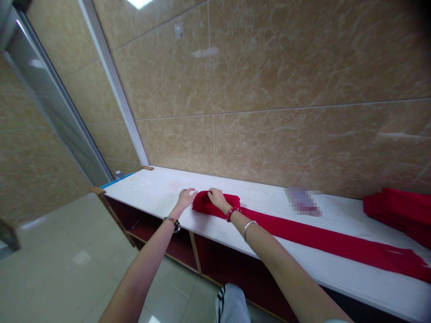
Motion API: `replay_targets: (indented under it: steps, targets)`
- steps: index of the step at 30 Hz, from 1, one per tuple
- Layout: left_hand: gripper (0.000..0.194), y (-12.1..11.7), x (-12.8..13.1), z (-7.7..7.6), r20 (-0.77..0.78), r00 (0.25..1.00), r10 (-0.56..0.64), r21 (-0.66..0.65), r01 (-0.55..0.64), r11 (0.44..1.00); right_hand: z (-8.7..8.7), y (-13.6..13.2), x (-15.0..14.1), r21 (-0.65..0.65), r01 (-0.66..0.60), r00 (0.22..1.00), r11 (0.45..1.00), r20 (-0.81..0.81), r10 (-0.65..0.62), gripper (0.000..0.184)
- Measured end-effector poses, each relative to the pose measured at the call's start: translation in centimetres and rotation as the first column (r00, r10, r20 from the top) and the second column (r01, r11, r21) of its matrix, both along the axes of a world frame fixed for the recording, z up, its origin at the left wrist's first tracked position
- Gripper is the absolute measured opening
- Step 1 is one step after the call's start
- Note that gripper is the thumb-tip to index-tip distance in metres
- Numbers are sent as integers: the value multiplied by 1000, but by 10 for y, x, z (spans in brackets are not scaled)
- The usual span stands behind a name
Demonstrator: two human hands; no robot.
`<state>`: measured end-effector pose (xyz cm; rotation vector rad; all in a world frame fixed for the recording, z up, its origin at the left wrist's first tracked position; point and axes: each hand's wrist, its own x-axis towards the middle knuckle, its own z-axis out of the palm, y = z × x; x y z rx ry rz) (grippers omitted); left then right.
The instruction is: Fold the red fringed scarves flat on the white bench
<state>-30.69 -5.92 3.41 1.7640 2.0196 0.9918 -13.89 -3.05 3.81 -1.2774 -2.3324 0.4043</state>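
A long red scarf (303, 232) lies lengthwise along the white tabletop. At its left end the cloth is folded over into a thicker bundle, with a short fringe showing at the edge. My right hand (218, 198) is on top of this folded part, its fingers closed on the cloth. Just left of the fringed edge, my left hand (186, 198) is held with thumb and fingers apart and nothing visible between them. Bracelets circle both wrists.
A stack of folded red cloth (397, 213) sits at the right, and a blurred-out flat item (303, 201) lies near the wall. Open shelves (182, 249) run under the white tabletop (151, 188). A tiled wall (269, 67) rises behind it.
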Motion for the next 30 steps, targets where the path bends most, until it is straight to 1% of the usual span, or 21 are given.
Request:
replay_targets:
  steps: [2, 3, 5, 6, 7, 10, 12, 14, 16, 19, 22, 25, 27, 30]
  targets:
    - [38, -2, 5, -2, -25, 998, -66, -5, 65, 998, 0, 3, 4, -13, 28, 999, 1000, -45, -29, 32]
    - [37, -3, 7, -2, -36, 994, -103, -12, 102, 995, 0, 4, 6, -19, 33, 997, 999, -63, -35, 31]
    - [25, -4, 12, -3, -59, 988, -143, -18, 142, 990, 1, 4, 9, -30, 26, 995, 999, -92, -28, 29]
    - [19, -4, 14, -2, -72, 987, -141, -12, 141, 990, 1, 4, 9, -33, 15, 994, 999, -104, -18, 28]
    - [17, -4, 15, -1, -82, 988, -132, -2, 133, 991, 1, 3, 10, -35, 1, 993, 999, -115, -5, 26]
    - [22, 0, 17, 6, -96, 988, -117, 32, 120, 992, 2, -2, 7, -33, -49, 989, 998, -138, 44, 22]
    - [22, 1, 17, 11, -102, 986, -128, 43, 133, 990, 3, -5, 4, -26, -59, 988, 998, -144, 55, 27]
    - [21, 2, 19, 17, -111, 984, -138, 48, 144, 988, 4, -7, 0, -24, -30, 989, 999, -145, 27, 27]
    - [20, 3, 21, 21, -120, 983, -136, 54, 143, 988, 6, -5, -2, -31, 11, 988, 999, -152, -15, 22]
    - [19, 4, 22, 24, -122, 986, -112, 74, 122, 990, 9, 0, 1, -49, 38, 981, 998, -189, -46, 23]
    - [28, 5, 19, 21, -116, 993, -33, 99, 44, 994, 10, 10, 12, -69, 78, 960, 995, -263, -94, 24]
    - [38, 7, 16, 12, -116, 992, 40, 87, -30, 996, 9, 21, 25, -104, 145, 917, 984, -359, -174, 25]
    - [39, 7, 16, 6, -124, 992, 33, 59, -25, 998, 9, 27, 34, -133, 182, 876, 974, -429, -222, 26]
    - [39, 7, 22, -4, -157, 987, -38, 23, 42, 999, 9, 31, 53, -166, 218, 795, 962, -542, -274, 28]
